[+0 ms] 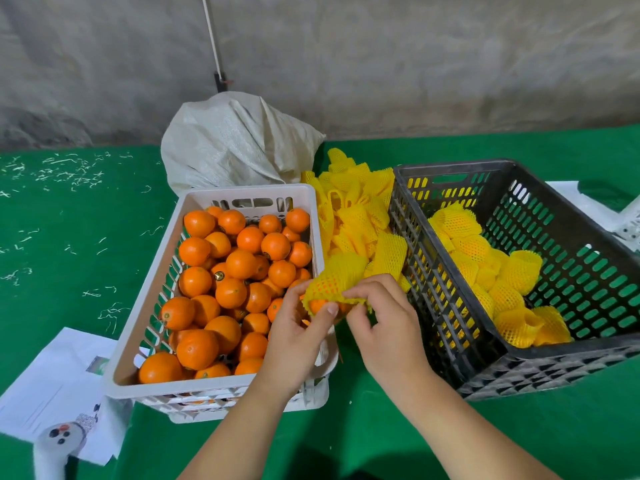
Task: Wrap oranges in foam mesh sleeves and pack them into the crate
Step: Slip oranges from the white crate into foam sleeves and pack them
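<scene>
Both hands meet at frame centre: left hand [298, 327] and right hand [384, 317] are closed with pinching fingers on a yellow foam sleeve [334, 280] drawn over an orange [318, 305]. White crate [152, 271] of oranges at left; black crate [485, 344] with wrapped fruit at right, on the green tabletop [69, 254].

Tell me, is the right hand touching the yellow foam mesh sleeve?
Touching. The head view shows the right hand pinching the yellow foam mesh sleeve's lower edge.
</scene>
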Action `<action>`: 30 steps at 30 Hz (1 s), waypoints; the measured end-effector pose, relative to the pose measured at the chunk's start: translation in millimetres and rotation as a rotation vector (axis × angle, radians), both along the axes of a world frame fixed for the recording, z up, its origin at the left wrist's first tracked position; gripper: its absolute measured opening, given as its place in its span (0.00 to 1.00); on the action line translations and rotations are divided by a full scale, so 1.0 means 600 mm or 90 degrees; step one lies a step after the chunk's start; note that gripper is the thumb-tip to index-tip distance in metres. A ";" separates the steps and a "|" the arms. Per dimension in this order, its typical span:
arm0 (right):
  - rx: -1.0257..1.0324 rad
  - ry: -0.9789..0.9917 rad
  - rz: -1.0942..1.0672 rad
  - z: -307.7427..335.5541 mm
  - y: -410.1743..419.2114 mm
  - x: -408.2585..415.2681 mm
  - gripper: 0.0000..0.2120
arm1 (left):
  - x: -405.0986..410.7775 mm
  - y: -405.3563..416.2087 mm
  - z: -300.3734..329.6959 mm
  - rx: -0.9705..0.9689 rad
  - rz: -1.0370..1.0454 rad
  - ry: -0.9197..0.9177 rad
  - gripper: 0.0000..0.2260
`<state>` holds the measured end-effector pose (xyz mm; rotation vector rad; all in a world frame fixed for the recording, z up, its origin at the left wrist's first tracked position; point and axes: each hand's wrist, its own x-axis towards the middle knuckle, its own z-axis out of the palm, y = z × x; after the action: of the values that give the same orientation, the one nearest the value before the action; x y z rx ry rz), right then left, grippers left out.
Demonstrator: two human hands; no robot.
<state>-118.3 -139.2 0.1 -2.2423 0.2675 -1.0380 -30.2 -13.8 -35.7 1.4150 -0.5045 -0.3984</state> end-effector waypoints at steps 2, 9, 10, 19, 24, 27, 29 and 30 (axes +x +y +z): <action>-0.047 -0.006 0.038 -0.008 0.018 -0.004 0.11 | 0.005 -0.002 -0.002 -0.017 0.042 0.017 0.13; 0.215 0.155 0.061 -0.029 0.013 -0.008 0.40 | 0.004 0.013 0.003 0.002 -0.096 0.010 0.29; 0.220 0.160 0.070 -0.030 0.010 -0.008 0.43 | 0.004 0.014 0.003 0.010 -0.118 0.000 0.34; 0.205 0.134 0.077 -0.047 0.028 -0.027 0.30 | 0.006 0.007 -0.005 0.014 0.007 -0.065 0.27; 0.495 0.156 0.171 -0.032 0.045 -0.034 0.30 | 0.009 0.007 -0.008 0.025 0.030 -0.069 0.27; 0.644 0.150 0.240 -0.012 0.045 -0.033 0.35 | 0.003 0.006 -0.008 0.036 -0.034 -0.083 0.30; 0.668 0.182 0.257 -0.004 0.043 -0.031 0.40 | 0.000 0.002 -0.012 0.062 -0.052 -0.120 0.31; 0.666 0.191 0.249 -0.003 0.041 -0.032 0.40 | 0.000 0.000 -0.013 0.077 -0.055 -0.129 0.31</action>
<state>-137.3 -114.5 -1.9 -1.3776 0.3693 -0.2184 -29.9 -13.8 -43.4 1.5634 -0.7180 -0.3609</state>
